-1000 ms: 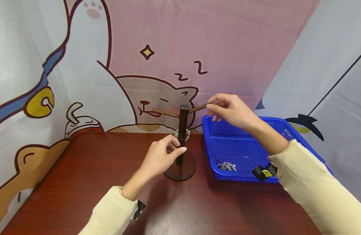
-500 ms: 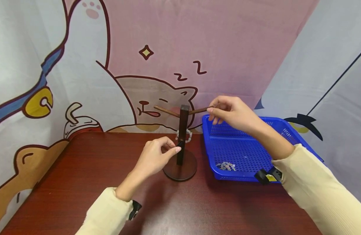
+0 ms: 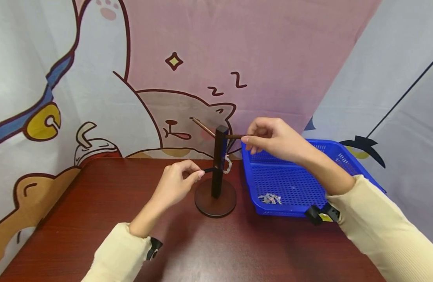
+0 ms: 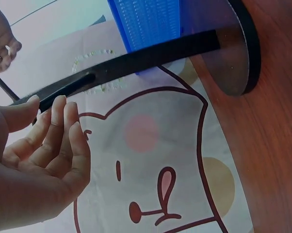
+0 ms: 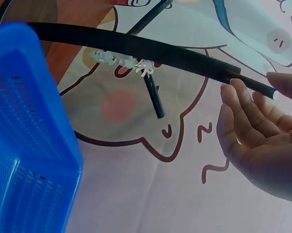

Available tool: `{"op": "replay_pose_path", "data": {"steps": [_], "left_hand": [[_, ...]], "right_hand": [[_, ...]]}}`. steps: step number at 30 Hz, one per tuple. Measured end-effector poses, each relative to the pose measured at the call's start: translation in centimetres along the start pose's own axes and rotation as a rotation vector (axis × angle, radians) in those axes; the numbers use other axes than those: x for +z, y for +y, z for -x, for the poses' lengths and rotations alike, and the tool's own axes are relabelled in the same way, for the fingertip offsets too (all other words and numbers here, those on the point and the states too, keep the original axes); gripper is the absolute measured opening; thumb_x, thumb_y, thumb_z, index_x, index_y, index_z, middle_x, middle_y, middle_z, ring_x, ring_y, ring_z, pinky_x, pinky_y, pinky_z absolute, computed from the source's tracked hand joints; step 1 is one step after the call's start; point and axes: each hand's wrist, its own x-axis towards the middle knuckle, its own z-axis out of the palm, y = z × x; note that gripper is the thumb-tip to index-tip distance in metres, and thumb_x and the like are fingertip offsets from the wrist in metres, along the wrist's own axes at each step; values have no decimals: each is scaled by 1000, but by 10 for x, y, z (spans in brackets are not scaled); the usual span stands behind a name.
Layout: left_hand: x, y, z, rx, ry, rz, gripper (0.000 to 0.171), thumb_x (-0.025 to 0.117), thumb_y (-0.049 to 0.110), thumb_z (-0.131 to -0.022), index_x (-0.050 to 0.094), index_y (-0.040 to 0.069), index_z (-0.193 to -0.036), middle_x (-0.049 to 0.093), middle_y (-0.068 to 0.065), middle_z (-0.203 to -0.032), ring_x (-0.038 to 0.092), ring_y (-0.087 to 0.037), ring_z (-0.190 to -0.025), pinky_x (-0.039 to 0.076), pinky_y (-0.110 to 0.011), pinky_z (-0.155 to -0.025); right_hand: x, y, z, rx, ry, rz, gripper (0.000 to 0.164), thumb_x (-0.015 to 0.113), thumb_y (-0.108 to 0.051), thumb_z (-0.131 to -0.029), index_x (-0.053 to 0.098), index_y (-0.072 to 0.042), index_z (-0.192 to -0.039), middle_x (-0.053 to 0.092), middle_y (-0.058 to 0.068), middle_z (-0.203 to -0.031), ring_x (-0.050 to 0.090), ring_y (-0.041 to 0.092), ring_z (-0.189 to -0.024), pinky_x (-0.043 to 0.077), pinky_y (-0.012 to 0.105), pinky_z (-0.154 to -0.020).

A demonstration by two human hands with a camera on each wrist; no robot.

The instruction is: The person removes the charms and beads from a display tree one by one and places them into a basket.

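Observation:
A dark wooden stand (image 3: 217,184) with a square post, a round base and thin side pegs stands upright on the table. My left hand (image 3: 175,184) pinches a lower peg (image 3: 209,170) between thumb and fingers, left of the post. Higher up, on the right, the fingers and thumb of my right hand (image 3: 273,141) hold the end of an upper peg (image 3: 235,136). Another upper peg (image 3: 204,127) slants back to the left. Behind the post hangs a clear beaded bracelet (image 3: 228,164), on a lower peg (image 5: 155,104) visible in the right wrist view.
To the right of the stand sits a blue plastic basket (image 3: 251,188) with a small heap of clear beaded jewelry (image 3: 270,199) in its near left corner. The reddish-brown table (image 3: 132,199) ends at a cartoon-printed cloth (image 3: 273,58) behind.
The stand has turned on its base. My left hand has moved left with the lower peg; my right hand has come slightly down and nearer. The other upper peg has swung backward.

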Motion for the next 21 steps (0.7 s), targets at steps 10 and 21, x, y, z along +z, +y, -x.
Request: {"op": "replay_pose_path", "data": {"steps": [10,21], "left_hand": [[-9,-13,-10,15,15,-27,6,62,9,-86,67,5,-85,65,-2,-72,61,-15,-68,44,-31,-62],[-14,-24,-22,13,21,-46,10,58,9,-89,67,3,-90,66,-5,-71,62,-20,-69,45,-35,-65]], "right_hand": [[11,-10,-1,-40,-46,-18,13,66,-7,-83,55,0,-79,63,10,-70,61,20,-63,46,27,-59],[28,-21,-6,-76,-76,-67,13,66,-1,-80,54,-2,-77,61,6,-67,60,19,-62,48,29,-59]]}}
